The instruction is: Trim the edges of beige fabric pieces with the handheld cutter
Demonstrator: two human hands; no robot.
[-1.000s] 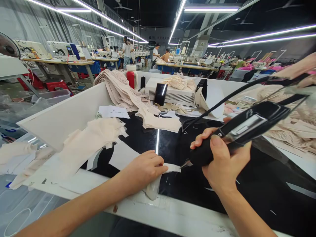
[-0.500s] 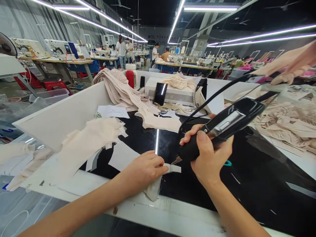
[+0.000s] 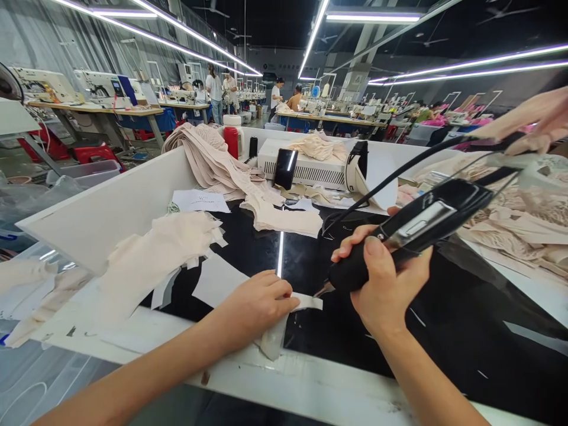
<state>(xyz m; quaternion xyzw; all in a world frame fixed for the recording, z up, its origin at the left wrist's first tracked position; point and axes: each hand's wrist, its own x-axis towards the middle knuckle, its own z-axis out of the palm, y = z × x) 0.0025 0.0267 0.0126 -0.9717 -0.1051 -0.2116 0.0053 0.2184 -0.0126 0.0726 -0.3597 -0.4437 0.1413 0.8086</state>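
Note:
My left hand (image 3: 255, 307), fingers bent together, presses a narrow white strip (image 3: 308, 302) onto the black work surface (image 3: 337, 349). A translucent piece (image 3: 274, 337) pokes out beneath this hand toward the front edge. Wrapped in my right hand (image 3: 390, 287) is a black corded hand tool (image 3: 417, 222) with a clear metal plate on its side. It is held tilted, its flat metal tip (image 3: 325, 288) at the strip near the free right end. Whether the tip touches the strip I cannot tell. A white paper-like sheet (image 3: 217, 281) lies left of my left hand.
Beige fabric pieces (image 3: 155, 248) lie at left, more fabric (image 3: 288, 219) behind. A phone (image 3: 284, 168) leans on a white vented box (image 3: 319, 171). The tool's black cable (image 3: 386, 180) arches rightward. Another person's hand (image 3: 532, 121) is at upper right, above piled fabric (image 3: 528, 219).
My right hand and the tool have shifted slightly right, the tip moving toward the strip's free end. My left hand stays on the strip. The other person's hand has lowered slightly.

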